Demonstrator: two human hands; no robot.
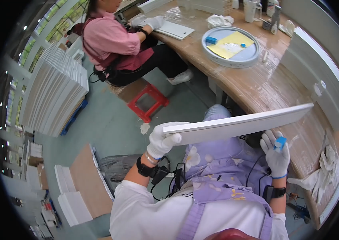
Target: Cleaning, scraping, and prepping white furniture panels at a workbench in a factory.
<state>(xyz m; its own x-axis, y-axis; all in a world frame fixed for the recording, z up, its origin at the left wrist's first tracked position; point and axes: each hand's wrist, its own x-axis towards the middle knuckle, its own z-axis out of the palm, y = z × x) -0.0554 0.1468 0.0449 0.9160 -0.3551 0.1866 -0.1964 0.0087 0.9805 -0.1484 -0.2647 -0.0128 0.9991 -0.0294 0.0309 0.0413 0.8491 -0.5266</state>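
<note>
My left hand (162, 140), in a white glove, is closed round the left end of a long white board (237, 125). The board is held up in front of me, tilted so its right end rises over the table. Just below that right part, my gloved right hand (275, 154) holds a small blue block (280, 143), perhaps a sponge, between thumb and fingers. On the table, a round grey lid-like tray (206, 51) carries a yellow sheet (241, 39) with a white smear, plus two more blue pieces, a larger one (211, 40) and a smaller one.
The plastic-covered table (237, 86) runs along my right. Long white panels (317, 76) stand at its far side, and white gloves (325, 172) lie near its edge. A co-worker (111, 36) sits at the far left by a red stool (149, 104). Stacked white boards (57, 88) stand behind.
</note>
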